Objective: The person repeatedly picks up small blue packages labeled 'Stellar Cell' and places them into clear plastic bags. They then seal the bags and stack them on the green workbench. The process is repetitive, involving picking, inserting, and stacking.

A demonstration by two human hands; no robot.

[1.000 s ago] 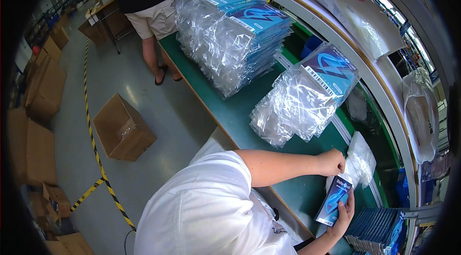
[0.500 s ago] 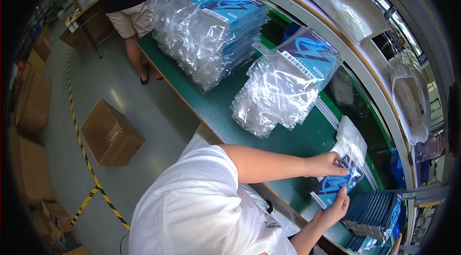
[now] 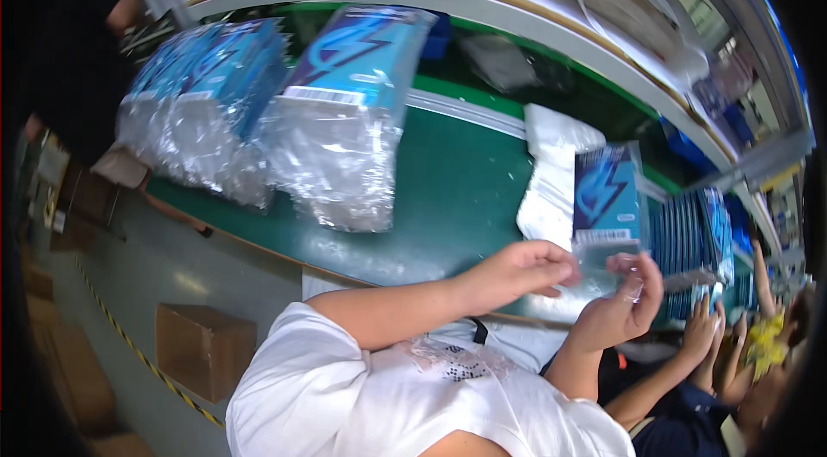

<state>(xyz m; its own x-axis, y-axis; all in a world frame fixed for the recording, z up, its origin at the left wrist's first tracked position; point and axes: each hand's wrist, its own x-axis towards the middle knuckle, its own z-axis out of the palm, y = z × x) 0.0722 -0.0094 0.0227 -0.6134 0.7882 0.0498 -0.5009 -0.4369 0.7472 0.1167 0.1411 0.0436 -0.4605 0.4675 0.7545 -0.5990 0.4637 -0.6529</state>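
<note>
A blue printed card point(image 3: 606, 192) with a dark zigzag design lies in a clear plastic bag point(image 3: 605, 252), its see-through end toward me. At that end my left hand point(image 3: 532, 270) is closed, thumb and fingers together at the bag's left side. My right hand point(image 3: 622, 300) pinches clear film at the right side, fingers curled. Exactly how the film sits in the fingers is blurred. Just left of the card lies a pile of white plastic bags point(image 3: 551, 173).
Bagged blue cards stand in a tall stack point(image 3: 207, 112) at the left, beside a nearer stack point(image 3: 340, 125) on the green table point(image 3: 448, 181). Unbagged blue packs point(image 3: 689, 237) line the right. A shelf point(image 3: 482, 5) runs behind. A carton point(image 3: 207, 349) sits on the floor. Other people's hands point(image 3: 702, 328) work at right.
My view has swung to the right. Both hands have shifted from the card's printed part to the clear end of the bag, and the card now lies flat beyond them.
</note>
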